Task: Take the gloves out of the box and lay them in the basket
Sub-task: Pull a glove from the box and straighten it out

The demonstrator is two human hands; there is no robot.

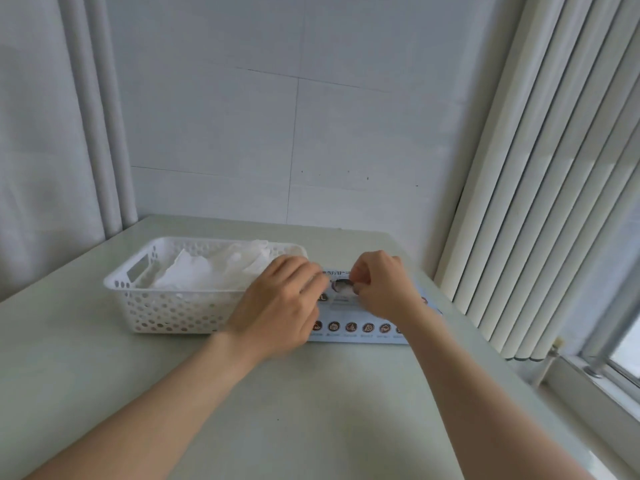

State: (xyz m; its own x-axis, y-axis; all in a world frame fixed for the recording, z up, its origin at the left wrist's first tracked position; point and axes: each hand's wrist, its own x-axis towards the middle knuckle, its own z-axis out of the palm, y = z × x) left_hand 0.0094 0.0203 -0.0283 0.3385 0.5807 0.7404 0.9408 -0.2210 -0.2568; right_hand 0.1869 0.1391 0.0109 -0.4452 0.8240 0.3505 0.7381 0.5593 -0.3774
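My right grip (pixel 381 285) pinches, thumb to fingertips, the pale glove (pixel 341 286) showing in the top opening of the blue box (pixel 360 336), which lies on the table (pixel 311 410) under both hands. My left grip (pixel 277 299) rests bent-fingered on the box just left of that opening; I cannot tell whether it pinches anything. Left of it, the white basket (pixel 166 306) holds crumpled white gloves (pixel 194 271).

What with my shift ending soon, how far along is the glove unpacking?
Done: several thin white gloves already lie in the white perforated basket. In hand: the left hand rests on the blue glove box while the right hand pinches a glove at its top opening. Left: pulling that glove out and laying it in the basket; how many remain inside the box is hidden.
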